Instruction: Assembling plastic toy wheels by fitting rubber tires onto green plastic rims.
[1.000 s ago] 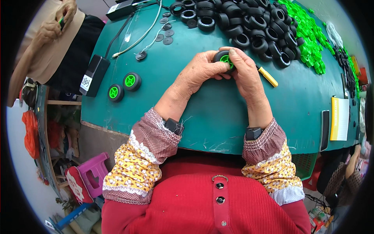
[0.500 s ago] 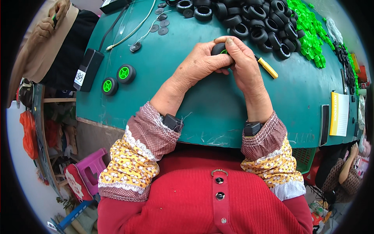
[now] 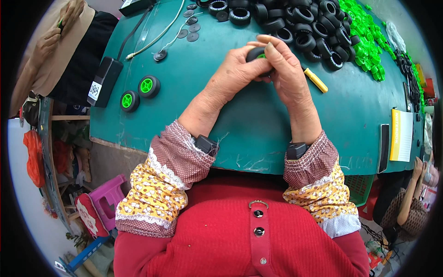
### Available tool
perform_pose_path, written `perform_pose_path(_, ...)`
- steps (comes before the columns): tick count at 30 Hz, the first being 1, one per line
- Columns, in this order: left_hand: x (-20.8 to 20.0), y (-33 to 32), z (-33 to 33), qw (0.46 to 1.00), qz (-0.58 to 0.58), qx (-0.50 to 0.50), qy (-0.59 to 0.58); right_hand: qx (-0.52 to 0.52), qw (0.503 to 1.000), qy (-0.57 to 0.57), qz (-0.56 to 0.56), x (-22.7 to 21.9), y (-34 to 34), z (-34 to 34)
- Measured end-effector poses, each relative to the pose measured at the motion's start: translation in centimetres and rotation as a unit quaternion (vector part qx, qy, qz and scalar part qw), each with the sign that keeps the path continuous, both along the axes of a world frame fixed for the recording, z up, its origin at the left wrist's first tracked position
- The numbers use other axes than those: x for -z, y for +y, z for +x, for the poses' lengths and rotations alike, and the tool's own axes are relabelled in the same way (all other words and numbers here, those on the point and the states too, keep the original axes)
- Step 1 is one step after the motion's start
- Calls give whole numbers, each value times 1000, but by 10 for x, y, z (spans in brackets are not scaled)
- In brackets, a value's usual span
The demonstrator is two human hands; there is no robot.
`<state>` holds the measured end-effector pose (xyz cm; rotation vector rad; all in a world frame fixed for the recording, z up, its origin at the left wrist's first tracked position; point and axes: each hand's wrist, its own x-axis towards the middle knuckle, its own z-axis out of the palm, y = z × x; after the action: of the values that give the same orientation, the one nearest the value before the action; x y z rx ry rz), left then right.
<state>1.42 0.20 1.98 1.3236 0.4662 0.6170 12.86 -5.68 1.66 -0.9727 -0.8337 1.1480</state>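
Observation:
Above the middle of the green table, my left hand (image 3: 234, 72) and my right hand (image 3: 287, 69) are closed together round a small toy wheel (image 3: 254, 54). Its black tyre and part of a green hub show between my fingers; the rest is hidden. My right thumb lies across the wheel, with the left thumb just below it. Beside my right hand a yellow-handled tool (image 3: 316, 81) lies on the table, its tip partly hidden. Two wheels with black tyres and green hubs, one here (image 3: 149, 87) and one here (image 3: 129, 101), lie to the left.
A heap of black tyres (image 3: 304, 27) fills the back, beside a pile of green hubs (image 3: 364, 39). Black discs (image 3: 193, 37), a white cable (image 3: 159, 36) and a black box (image 3: 105, 83) lie left. A notebook (image 3: 402, 135) and phone (image 3: 383, 147) sit right. Other people are at both sides.
My right fingers have straightened and lifted a little, and the thumb has shifted over the wheel. Both hands have moved slightly left, still around the wheel.

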Motion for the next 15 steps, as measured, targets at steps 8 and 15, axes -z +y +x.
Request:
perform_pose_path(8,6,12,-8,986,-160,0,-44,37,998,-48,-10,5,1,-4)
perform_pose_path(15,8,12,-5,993,-99,-21,-60,51,998,-36,-16,2,3,-5)
